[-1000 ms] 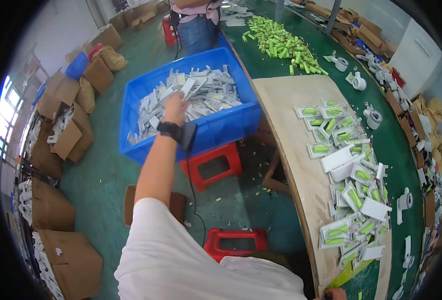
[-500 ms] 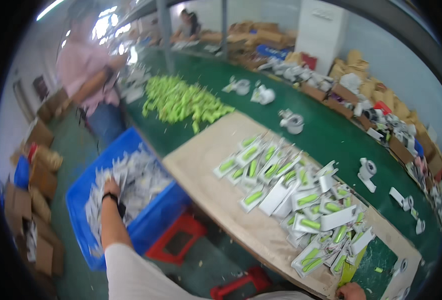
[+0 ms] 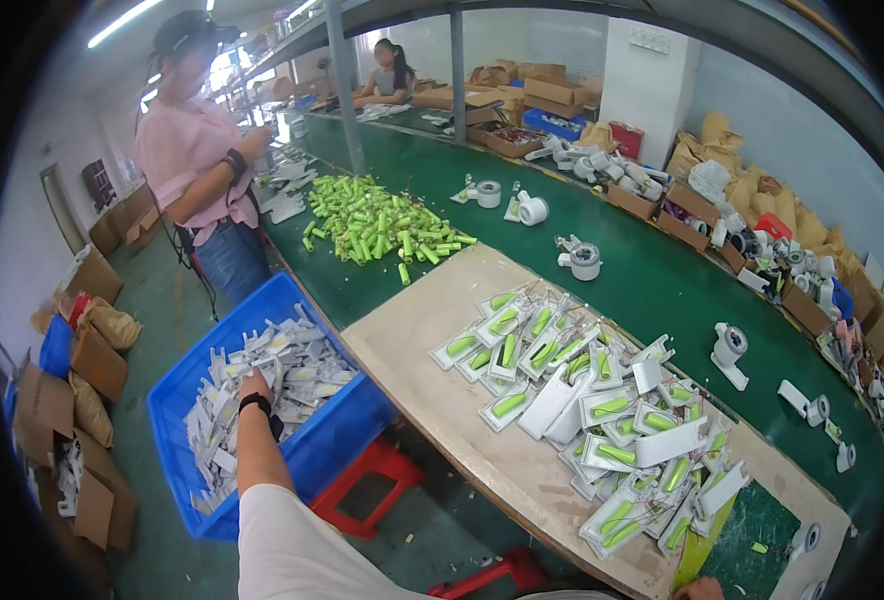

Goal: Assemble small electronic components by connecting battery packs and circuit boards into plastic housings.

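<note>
1. Head view takes in the person's left hand (image 3: 253, 384), reaching out at near left into loose white parts (image 3: 297, 360). Its fingers are partly buried among them, so whether they pinch one cannot be told.
2. The white parts lie heaped in a blue bin (image 3: 347, 435), whose high walls keep the jumble from spilling. The bin sits above a red stool (image 3: 392, 462), apparently propped there so the arm can reach in without a deep stoop.
3. The right hand (image 3: 702, 590) shows only in part at the near edge, beside a yellow-green strip (image 3: 702, 545). Too little is visible to tell whether it is spread, pressed together or gripping.
4. Shallow white casings (image 3: 602, 405), many carrying green cylinders, overlap on a beige board (image 3: 402, 320) to the right of the bin. The board probably gives them a separate surface on the green table (image 3: 652, 300); thin wires stick out between them.
5. Farther off, more cylinders form a loose green pile (image 3: 367, 220) beyond the board's far edge, seemingly grouped by kind.
6. Round white units (image 3: 584, 262) stand well apart along the table, right of the board.
7. At far left, a co-worker in a pink shirt (image 3: 187, 160) stands beside the table.
</note>
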`<state>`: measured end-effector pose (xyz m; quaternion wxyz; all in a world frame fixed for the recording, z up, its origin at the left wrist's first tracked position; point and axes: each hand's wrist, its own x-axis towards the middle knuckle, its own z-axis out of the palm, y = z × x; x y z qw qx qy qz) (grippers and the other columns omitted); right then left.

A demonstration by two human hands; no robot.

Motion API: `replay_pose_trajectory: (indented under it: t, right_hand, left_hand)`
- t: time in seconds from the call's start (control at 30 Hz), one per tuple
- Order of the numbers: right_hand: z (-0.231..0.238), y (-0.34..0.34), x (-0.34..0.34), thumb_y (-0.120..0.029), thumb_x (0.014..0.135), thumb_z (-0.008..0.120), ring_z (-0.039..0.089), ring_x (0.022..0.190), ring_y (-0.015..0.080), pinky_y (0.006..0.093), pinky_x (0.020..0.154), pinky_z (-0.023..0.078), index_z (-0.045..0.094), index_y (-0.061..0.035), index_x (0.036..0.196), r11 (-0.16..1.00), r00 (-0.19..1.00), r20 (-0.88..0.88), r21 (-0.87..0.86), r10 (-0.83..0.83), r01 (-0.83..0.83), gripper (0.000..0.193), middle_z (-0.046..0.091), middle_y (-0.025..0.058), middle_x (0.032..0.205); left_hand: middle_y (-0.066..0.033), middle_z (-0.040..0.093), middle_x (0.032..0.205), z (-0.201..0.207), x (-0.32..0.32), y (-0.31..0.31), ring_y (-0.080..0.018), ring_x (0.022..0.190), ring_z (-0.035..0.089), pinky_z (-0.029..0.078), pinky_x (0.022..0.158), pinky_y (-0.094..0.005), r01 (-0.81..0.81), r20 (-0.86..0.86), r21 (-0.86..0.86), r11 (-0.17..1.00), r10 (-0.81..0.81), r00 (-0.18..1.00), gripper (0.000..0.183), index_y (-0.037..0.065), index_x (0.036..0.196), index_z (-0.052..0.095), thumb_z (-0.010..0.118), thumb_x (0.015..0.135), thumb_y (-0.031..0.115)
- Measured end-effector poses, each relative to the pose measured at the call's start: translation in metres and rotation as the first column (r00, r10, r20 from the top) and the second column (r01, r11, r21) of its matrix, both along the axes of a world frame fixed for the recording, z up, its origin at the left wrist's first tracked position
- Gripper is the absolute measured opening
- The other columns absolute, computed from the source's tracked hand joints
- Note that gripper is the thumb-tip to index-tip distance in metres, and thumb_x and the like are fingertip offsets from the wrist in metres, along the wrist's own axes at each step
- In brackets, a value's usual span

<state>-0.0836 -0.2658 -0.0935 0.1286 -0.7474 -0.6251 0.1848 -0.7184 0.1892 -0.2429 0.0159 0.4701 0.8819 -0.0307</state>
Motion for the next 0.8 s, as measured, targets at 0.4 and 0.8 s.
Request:
replay_pose_trajectory:
  t: [0.4, 0.8]
  right_hand:
    - [0.011, -0.008, 0.014, -0.007, 0.071, 0.062, 0.049, 0.075, 0.0362, 0.0401, 0.065, 0.040, 0.054, -0.0016, 0.084, 0.999, 0.999, -0.045, -0.033, 0.006, -0.008, 0.016, 0.052, 0.0171, 0.079]
    - [0.067, 0.048, -0.020, -0.020, 0.072, 0.067, 0.047, 0.101, 0.0379, 0.0395, 0.084, 0.039, 0.048, 0.0006, 0.109, 0.844, 0.952, -0.100, 0.495, 0.291, -0.206, 0.047, 0.049, 0.0201, 0.110]
  left_hand:
    - [-0.0142, 0.063, 0.081, 0.095, 0.068, -0.022, -0.0241, 0.072, 0.061, 0.047, 0.065, -0.0313, -0.166, 0.500, 0.792, 0.587, -0.468, 0.728, 0.029, -0.005, 0.096, 0.059, 0.054, 0.079, 0.018]
    - [-0.0096, 0.061, 0.090, 0.184, 0.397, -0.250, -0.0154, 0.084, 0.059, 0.046, 0.073, -0.0266, 0.789, 0.788, 0.593, 0.163, -0.318, -0.527, 0.025, -0.001, 0.103, 0.056, 0.058, 0.082, 0.012]
